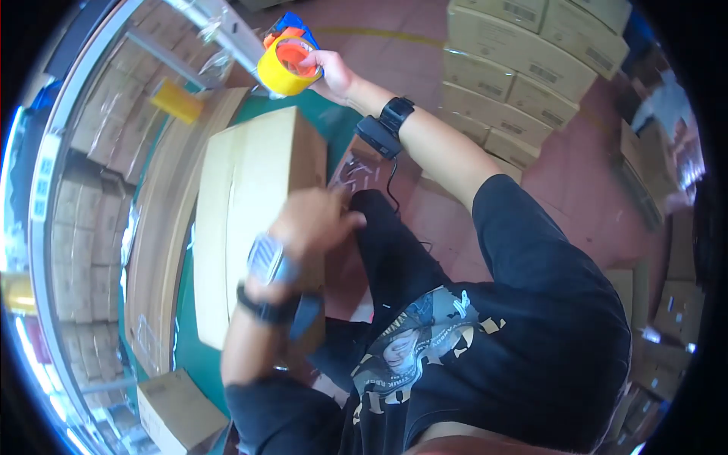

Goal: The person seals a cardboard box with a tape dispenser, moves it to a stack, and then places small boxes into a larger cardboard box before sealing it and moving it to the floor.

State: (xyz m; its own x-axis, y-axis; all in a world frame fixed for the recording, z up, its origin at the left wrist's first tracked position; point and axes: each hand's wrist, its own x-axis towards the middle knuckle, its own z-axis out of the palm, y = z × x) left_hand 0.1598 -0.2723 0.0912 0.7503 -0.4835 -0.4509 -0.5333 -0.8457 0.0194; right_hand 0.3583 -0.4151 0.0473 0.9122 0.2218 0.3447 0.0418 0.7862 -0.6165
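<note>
At the far end of the table, my right hand point(330, 72) is closed around a tape dispenser point(287, 29) in orange and blue, loaded with a wide yellow tape roll. A long cardboard box point(243, 197) lies on the green tabletop point(184, 341), its upper face closed with a seam along it. My left hand point(311, 220) is over the right side of this box, smeared by motion. Its fingers seem bent, but whether they touch the box is unclear. A watch is on the left wrist, and a black device is strapped to the right one.
Flat cardboard strips point(163, 235) lie left of the box, with a yellow roll point(176, 101) near their far end. A metal frame post point(45, 171) stands at the left, with stacked cartons beyond. More cartons point(523, 68) are piled far right. A smaller box point(178, 409) sits near left.
</note>
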